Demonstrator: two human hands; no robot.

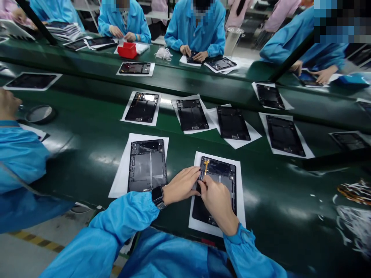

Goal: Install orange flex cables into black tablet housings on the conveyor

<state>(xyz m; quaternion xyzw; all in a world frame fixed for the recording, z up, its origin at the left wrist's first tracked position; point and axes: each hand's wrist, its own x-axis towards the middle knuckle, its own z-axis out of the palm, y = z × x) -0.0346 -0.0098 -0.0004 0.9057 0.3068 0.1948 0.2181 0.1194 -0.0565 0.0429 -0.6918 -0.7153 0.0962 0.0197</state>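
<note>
In front of me a black tablet housing [228,168] with exposed inner parts lies on a sheet of white paper [199,226]. An orange flex cable [206,166] runs down near its upper left corner. My left hand [182,185], with a smartwatch [158,196] on the wrist, rests its stretched fingers against the housing's left edge, thumb apart. My right hand [216,197] is over the housing, its fingers pinched together just below the flex cable. What is between those fingertips is hidden. To the left, a second open tablet housing [143,164] lies on its own paper.
Several more tablet housings [193,115] on paper lie across the green bench [95,154]. A round dish [40,114] is beside a co-worker's arm [20,154] at left. Loose strips [355,227] are piled at right. Co-workers in blue sit opposite, near a red bin [127,50].
</note>
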